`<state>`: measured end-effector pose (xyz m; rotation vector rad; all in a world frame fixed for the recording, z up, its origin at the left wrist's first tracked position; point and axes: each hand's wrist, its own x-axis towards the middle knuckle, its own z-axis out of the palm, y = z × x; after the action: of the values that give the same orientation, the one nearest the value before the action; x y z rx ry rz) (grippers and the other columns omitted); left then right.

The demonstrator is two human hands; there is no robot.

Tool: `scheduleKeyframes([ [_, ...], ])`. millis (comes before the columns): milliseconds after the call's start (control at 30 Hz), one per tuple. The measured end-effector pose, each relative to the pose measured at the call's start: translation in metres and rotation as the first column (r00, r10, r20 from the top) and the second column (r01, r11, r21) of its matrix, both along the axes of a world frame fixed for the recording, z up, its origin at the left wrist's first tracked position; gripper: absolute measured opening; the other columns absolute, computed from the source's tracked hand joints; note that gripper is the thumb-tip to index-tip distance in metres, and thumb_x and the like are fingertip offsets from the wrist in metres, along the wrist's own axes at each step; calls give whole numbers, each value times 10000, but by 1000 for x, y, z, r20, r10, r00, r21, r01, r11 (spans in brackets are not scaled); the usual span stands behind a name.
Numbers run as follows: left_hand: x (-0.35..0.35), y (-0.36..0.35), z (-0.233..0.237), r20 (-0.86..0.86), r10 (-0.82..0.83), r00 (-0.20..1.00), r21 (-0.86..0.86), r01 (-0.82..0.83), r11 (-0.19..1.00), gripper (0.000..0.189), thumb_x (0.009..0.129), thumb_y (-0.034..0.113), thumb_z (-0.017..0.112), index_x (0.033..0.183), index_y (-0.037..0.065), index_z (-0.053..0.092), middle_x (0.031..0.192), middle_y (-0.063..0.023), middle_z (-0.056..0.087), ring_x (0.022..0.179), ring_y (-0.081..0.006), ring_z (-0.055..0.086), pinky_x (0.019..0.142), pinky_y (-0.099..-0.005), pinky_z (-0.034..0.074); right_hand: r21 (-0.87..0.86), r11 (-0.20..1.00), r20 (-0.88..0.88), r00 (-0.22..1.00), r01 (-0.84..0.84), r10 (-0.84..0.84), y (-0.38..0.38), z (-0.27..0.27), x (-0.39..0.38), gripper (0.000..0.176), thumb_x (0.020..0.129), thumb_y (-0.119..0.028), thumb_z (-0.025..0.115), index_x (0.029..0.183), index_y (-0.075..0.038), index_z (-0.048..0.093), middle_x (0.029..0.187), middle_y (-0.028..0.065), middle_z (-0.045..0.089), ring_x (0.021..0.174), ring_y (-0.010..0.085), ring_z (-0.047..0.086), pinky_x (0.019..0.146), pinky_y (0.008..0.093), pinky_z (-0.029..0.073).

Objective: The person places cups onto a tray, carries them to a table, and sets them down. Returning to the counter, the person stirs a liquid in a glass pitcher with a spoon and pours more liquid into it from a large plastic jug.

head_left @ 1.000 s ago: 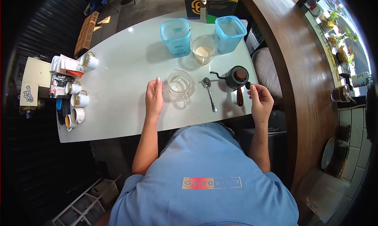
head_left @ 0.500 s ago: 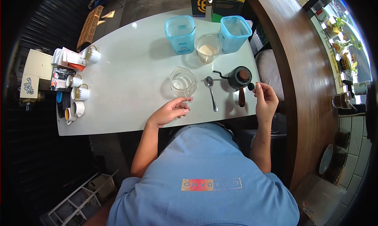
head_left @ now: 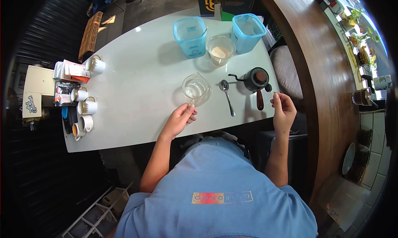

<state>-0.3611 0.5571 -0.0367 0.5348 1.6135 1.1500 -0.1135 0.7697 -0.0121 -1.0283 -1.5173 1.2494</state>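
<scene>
A clear glass jug [head_left: 198, 88] stands on the table in front of me. My left hand [head_left: 179, 121] is closed at its near side, thumb and fingers pinched around the handle. To the jug's right lies a metal spoon [head_left: 227, 98], bowl pointing away from me. Further right sits a black gooseneck kettle [head_left: 250, 81] with a wooden lid knob and a wooden handle [head_left: 260, 100] toward me. My right hand [head_left: 284, 113] hovers by the table's right edge, apart from the kettle. Its fingers are loosely curled, and nothing shows in them.
A clear tumbler [head_left: 221, 57] with pale contents stands behind the spoon, beside two blue plastic tubs [head_left: 189, 48] [head_left: 248, 43]. Several white mugs [head_left: 87, 106] line the left end of the white table [head_left: 137, 93]. A wooden counter [head_left: 306, 64] runs along the right.
My left hand has reached the jug's handle and closed on it. The right hand has drawn slightly away from the kettle. The view has shifted a little.
</scene>
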Motion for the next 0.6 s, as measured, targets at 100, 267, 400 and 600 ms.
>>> scheduleKeyframes([
  [100,-7,-7,0,-25,65,998,7,-65,998,317,962,358,464,926,61,568,875,-10,576,802,-107,552,715,-253,434,27,1000,21,1000,-4,4,-7,2,-6,143,878,-97,621,936,33,626,779,32,631,711,70,579,662,201,455],
  [267,-25,-17,-5,-26,63,998,52,-62,997,282,960,330,472,1016,78,584,947,-17,602,824,-96,556,717,-240,430,74,996,71,996,-50,45,-33,17,-20,128,873,-95,620,926,20,640,742,13,634,662,36,554,616,175,414],
  [400,-36,-18,-7,-25,66,997,92,-63,994,281,956,330,482,1037,80,580,952,-20,603,821,-95,553,715,-235,421,72,997,127,992,-12,3,-58,19,-32,128,874,-101,620,921,17,641,736,11,633,655,32,548,596,172,394],
  [600,-47,-36,-15,-16,140,990,137,-136,981,244,950,309,498,989,74,551,888,-16,593,779,-80,540,692,-227,409,14,1000,115,993,8,-9,-90,19,-42,129,875,-99,620,927,18,636,737,12,630,668,41,559,609,174,402],
])
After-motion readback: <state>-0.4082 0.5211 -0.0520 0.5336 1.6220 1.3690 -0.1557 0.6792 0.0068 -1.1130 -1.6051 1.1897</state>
